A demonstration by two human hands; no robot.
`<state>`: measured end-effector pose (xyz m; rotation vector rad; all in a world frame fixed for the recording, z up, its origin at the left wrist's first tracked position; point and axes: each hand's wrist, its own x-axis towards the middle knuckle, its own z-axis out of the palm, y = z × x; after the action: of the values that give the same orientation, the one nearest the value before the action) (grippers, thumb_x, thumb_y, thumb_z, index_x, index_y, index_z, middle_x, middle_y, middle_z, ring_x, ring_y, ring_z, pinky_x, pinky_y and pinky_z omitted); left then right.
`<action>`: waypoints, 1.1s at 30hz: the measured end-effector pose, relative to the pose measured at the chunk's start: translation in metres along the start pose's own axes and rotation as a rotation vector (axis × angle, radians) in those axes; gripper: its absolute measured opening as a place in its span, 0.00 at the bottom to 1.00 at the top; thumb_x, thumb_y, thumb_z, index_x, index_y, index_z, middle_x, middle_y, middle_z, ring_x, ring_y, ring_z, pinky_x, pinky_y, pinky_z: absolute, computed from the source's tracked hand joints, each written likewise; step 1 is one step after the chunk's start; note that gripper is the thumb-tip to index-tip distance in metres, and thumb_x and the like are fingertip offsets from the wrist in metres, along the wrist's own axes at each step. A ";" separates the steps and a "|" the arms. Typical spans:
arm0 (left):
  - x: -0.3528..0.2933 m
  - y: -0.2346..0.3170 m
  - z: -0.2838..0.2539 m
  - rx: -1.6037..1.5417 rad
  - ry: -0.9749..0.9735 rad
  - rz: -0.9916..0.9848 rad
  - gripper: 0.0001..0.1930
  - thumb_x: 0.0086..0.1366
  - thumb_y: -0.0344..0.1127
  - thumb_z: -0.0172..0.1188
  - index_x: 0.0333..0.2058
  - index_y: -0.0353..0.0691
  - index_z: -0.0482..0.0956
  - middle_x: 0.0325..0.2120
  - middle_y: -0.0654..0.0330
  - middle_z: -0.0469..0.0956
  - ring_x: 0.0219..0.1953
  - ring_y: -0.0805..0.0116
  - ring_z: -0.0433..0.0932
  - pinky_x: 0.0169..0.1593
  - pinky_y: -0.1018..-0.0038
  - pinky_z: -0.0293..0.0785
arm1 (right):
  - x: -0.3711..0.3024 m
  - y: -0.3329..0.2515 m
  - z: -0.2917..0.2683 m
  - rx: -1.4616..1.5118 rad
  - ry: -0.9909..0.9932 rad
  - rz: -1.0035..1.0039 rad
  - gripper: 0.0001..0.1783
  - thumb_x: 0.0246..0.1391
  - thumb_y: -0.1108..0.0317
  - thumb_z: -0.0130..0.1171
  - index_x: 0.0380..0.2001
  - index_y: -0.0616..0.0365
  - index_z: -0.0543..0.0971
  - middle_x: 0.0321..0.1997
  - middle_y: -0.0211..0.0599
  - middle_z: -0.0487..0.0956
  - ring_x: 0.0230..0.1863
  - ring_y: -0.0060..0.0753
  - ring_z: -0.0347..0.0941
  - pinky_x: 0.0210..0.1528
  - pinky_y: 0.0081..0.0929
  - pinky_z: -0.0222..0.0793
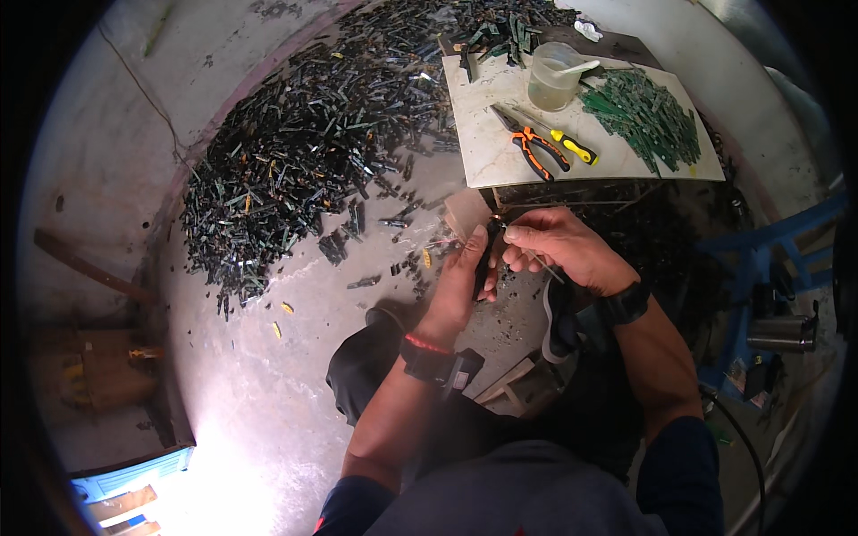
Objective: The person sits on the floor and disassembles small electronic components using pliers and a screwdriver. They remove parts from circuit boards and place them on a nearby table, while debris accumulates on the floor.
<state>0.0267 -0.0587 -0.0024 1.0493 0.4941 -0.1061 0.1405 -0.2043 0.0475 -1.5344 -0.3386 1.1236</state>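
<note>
My left hand [466, 265] grips a narrow black strip [483, 272], held upright in front of my knees. Close beside it is my right hand [572, 248], its thumb and fingers pinched together at the strip's upper end. A thin rod [542, 264] shows below the right fingers; what kind of tool it is cannot be made out. Something small and shiny [499, 217] sits between the two hands, too small to name. Beyond the hands, pliers [539, 154] with orange and black handles and a yellow-handled screwdriver [572, 146] lie on a pale low table [483, 165].
A clear cup [552, 89] of liquid with a white stick stands on the table by a heap of green strips [648, 116]. Dark strips [304, 152] are piled across the floor at left. A blue stool [760, 259] and metal cup [782, 333] are at right.
</note>
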 end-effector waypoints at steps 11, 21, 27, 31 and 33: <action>0.000 0.002 -0.005 -0.041 -0.090 -0.009 0.28 0.67 0.62 0.41 0.24 0.42 0.69 0.11 0.67 0.62 0.12 0.77 0.60 0.18 0.78 0.63 | 0.000 0.006 -0.007 0.108 -0.135 -0.083 0.15 0.59 0.59 0.55 0.41 0.61 0.75 0.33 0.31 0.79 0.33 0.18 0.75 0.20 0.10 0.58; -0.002 -0.003 0.004 -0.008 0.015 -0.035 0.27 0.68 0.61 0.40 0.30 0.41 0.71 0.11 0.67 0.62 0.11 0.77 0.61 0.17 0.79 0.63 | 0.017 0.026 0.011 -0.022 -0.019 -0.243 0.15 0.54 0.68 0.60 0.44 0.61 0.73 0.35 0.28 0.75 0.35 0.16 0.71 0.32 0.14 0.66; 0.007 -0.014 -0.005 0.005 0.010 -0.039 0.31 0.67 0.64 0.38 0.28 0.39 0.70 0.12 0.64 0.65 0.13 0.74 0.64 0.17 0.78 0.65 | 0.014 0.016 0.023 0.032 0.082 -0.191 0.17 0.53 0.69 0.61 0.44 0.62 0.72 0.36 0.28 0.76 0.35 0.16 0.70 0.34 0.17 0.68; 0.006 -0.012 -0.004 0.093 0.021 0.000 0.33 0.66 0.66 0.35 0.24 0.38 0.69 0.12 0.63 0.65 0.13 0.73 0.66 0.19 0.76 0.67 | 0.017 0.026 0.014 -0.137 0.117 -0.173 0.18 0.54 0.67 0.61 0.46 0.63 0.72 0.36 0.29 0.76 0.32 0.17 0.70 0.29 0.17 0.69; 0.001 -0.006 -0.001 0.150 0.023 0.029 0.33 0.66 0.66 0.35 0.24 0.39 0.68 0.12 0.63 0.65 0.13 0.73 0.66 0.19 0.76 0.66 | 0.017 0.026 0.014 -0.164 0.106 -0.214 0.19 0.55 0.68 0.60 0.48 0.64 0.71 0.35 0.30 0.76 0.31 0.16 0.70 0.28 0.17 0.69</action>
<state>0.0247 -0.0606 -0.0082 1.2049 0.4976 -0.1060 0.1291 -0.1915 0.0186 -1.6508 -0.5202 0.8606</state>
